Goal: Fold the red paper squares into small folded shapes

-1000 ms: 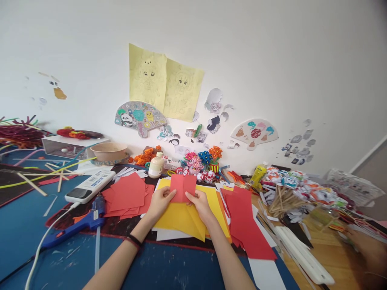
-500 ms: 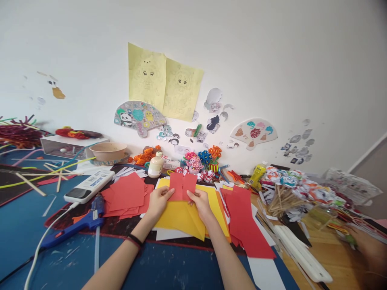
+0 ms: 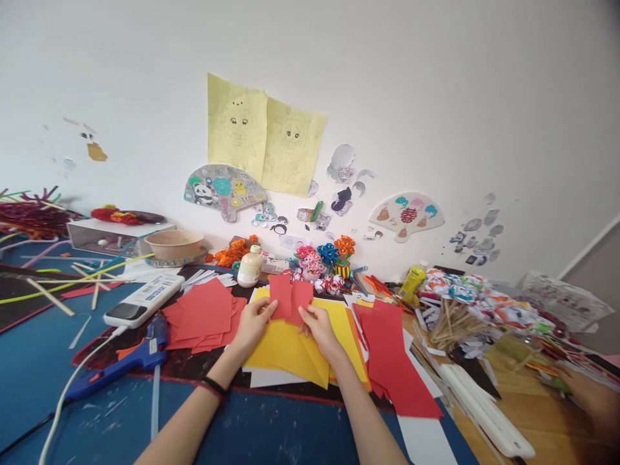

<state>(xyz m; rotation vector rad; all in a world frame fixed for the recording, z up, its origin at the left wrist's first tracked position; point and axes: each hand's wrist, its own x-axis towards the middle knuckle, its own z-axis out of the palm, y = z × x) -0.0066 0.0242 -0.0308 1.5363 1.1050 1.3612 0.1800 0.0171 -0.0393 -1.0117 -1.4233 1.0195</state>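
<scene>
- Our left hand [image 3: 254, 323] grips red paper [image 3: 281, 298] between thumb and fingers, nearly closed.
- Our right hand [image 3: 320, 328] pinches its right side, fingers curled, above yellow paper [image 3: 283, 352].

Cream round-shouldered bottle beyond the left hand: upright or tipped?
Upright: the cream bottle stands with its cap on top, body below.

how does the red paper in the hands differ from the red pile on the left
The held paper is pinched by the left hand and right hand; the red pile lies loosely overlapped, held by neither. The held paper shows a line down its middle; the pile shows no such line on top. Both are red.
</scene>
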